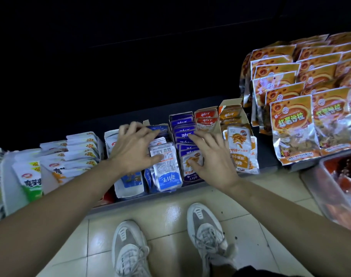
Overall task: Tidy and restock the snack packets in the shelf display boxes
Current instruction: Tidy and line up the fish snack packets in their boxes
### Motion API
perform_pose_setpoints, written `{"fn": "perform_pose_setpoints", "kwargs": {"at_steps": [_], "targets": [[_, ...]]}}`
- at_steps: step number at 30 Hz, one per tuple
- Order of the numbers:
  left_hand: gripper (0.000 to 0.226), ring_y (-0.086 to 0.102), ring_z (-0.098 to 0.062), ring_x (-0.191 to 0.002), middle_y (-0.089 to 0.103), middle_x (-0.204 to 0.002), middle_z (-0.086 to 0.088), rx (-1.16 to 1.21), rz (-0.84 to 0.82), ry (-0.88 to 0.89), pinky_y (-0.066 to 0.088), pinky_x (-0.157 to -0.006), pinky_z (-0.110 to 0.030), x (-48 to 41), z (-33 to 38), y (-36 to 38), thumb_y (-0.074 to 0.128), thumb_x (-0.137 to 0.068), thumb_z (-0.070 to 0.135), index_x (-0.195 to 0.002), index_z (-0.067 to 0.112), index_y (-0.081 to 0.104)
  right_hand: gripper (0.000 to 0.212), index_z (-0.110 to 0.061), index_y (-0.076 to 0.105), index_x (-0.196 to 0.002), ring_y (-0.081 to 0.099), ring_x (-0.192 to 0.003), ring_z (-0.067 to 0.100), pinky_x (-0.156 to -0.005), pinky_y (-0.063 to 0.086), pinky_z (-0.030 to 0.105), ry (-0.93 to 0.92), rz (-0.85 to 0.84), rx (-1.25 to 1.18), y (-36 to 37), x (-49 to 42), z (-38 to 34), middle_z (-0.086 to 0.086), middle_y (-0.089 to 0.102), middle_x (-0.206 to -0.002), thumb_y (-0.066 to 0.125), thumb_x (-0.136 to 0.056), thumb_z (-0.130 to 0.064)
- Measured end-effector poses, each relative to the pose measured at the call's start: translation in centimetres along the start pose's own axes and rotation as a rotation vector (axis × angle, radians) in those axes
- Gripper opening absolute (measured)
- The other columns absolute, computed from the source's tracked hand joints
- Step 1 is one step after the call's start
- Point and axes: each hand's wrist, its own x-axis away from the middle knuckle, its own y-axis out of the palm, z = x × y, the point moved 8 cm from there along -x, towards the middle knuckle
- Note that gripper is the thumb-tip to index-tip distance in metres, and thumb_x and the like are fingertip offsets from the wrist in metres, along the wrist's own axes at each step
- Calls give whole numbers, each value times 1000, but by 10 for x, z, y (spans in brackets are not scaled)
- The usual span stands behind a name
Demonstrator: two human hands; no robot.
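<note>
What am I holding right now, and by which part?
Left hand clasps the light-blue packets at their top edges, fingers behind, thumb in front. Right hand holds nothing; its fingers rest on the dark-blue packets.
</note>
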Motion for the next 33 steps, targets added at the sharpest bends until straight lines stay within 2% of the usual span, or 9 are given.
{"fn": "perform_pose_setpoints", "kwargs": {"at_steps": [4,6,8,11,15,18,23,29,33], "targets": [[63,41,-18,-123,66,-124,5,83,-2,-24,18,-98,-38,4,-4,-1,67,-84,59,-135,22,60,66,-17,42,-148,47,-134,17,-113,32,26,25,-123,-189,13,-1,-3,1,45,-152,70,-89,-13],[51,45,-18,-120,68,-121,6,118,72,-27,19,-94,-37,7,-3,-8,71,-87,47,-131,22,63,64,-22,41,-149,48,-133,13,-111,42,33,146,-97,-407,12,1,6,-2,44,-151,65,-92,-7],[41,50,-20,-113,69,-117,7,137,144,2,21,-88,-35,8,3,-13,72,-89,40,-126,24,67,58,-21,46,-143,52,-127,11,-97,55,36,306,-7,-611,6,3,23,-4,50,-139,61,-91,-1],[36,49,-20,-107,69,-117,7,226,194,-29,17,-82,-31,0,19,-20,68,-92,38,-125,25,68,34,-11,63,-124,63,-100,11,-85,58,36,454,33,-505,-2,4,46,-1,66,-108,63,-91,-1],[36,57,-19,-107,68,-112,6,283,153,-52,28,-93,-35,-21,42,-13,63,-96,36,-131,26,64,11,-17,69,-95,66,-78,10,-73,59,34,505,-22,-577,0,-2,54,-5,69,-84,66,-92,-6],[23,63,-17,-99,68,-102,4,314,151,-94,40,-101,-43,-31,42,-9,65,-96,29,-117,23,72,16,-18,69,-96,67,-80,9,-72,58,26,515,-2,-675,-1,-8,56,-2,70,-89,62,-94,-4],[6,55,-6,-81,64,-94,8,338,141,-139,39,-89,-27,-34,38,-9,69,-93,24,-96,23,75,14,-10,68,-106,67,-87,5,-69,54,12,433,45,-633,-14,-27,53,-1,70,-94,62,-95,-6],[8,62,-11,-83,67,-91,5,378,206,-99,50,-77,-31,-30,44,-16,70,-92,22,-96,20,76,19,-18,70,-108,64,-96,5,-78,56,18,271,-149,-491,-8,-48,34,-6,68,-103,60,-96,-8],[20,68,-8,-81,76,-95,4,431,106,-117,58,-78,-31,-27,45,-2,65,-96,17,-113,22,75,27,-17,69,-119,59,-111,3,-84,56,17,277,-267,-532,-2,-44,39,-4,65,-120,54,-99,-7]]}}
